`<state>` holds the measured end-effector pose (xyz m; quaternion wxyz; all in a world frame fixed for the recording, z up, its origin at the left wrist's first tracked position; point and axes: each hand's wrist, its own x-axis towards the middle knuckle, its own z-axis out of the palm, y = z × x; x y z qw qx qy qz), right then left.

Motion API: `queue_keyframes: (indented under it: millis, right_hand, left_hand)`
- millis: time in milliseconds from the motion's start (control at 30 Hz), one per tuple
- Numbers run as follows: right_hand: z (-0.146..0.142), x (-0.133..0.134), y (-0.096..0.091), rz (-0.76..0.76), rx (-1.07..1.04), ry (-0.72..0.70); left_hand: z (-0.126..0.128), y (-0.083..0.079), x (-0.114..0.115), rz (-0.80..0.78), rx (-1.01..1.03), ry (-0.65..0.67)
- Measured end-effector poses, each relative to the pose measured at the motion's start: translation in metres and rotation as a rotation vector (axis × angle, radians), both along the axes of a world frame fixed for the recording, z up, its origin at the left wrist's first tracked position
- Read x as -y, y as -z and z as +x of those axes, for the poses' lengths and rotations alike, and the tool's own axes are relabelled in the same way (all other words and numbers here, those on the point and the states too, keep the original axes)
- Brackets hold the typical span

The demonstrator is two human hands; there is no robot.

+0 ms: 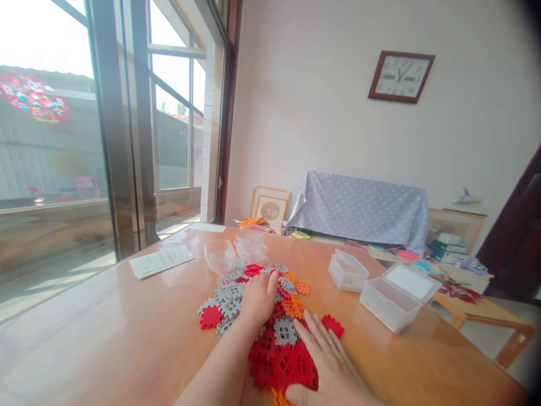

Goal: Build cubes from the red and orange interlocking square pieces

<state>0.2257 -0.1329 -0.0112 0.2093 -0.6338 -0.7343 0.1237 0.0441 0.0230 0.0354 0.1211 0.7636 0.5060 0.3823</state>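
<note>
Many square, notch-edged plastic pieces (282,352)

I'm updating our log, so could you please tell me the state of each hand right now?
Left hand: over the pile of notched pieces, fingers mostly hidden; its grip cannot be told.
Right hand: open, fingers spread, at the pile's edge.

The left hand (260,298) hides part of the pile of plastic pieces (285,362); whether it grips one cannot be seen. The bottom edge cuts the right hand (332,363) off near the wrist. Print on the white papers (161,260) is too small to read.
</note>
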Motion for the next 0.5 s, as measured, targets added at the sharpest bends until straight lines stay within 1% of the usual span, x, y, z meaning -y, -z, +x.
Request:
queue_keyframes:
  millis: [167,233,367,500]
  right_hand:
    - [-0.007,-0.016,-0.014,0.037,-0.032,0.114]
    - [-0.008,-0.024,-0.019,0.055,-0.028,0.143]
    - [-0.005,-0.039,-0.024,0.075,-0.051,0.141]
    - [0.002,-0.051,-0.025,0.105,-0.15,0.15]
  left_hand:
    - [-0.001,-0.003,0.001,-0.051,0.014,0.062]
    - [-0.001,-0.002,0.001,-0.081,0.035,0.061]
    - [0.0,0.002,0.0,-0.09,0.059,0.043]
    - [0.0,0.006,-0.003,-0.09,0.09,0.079]
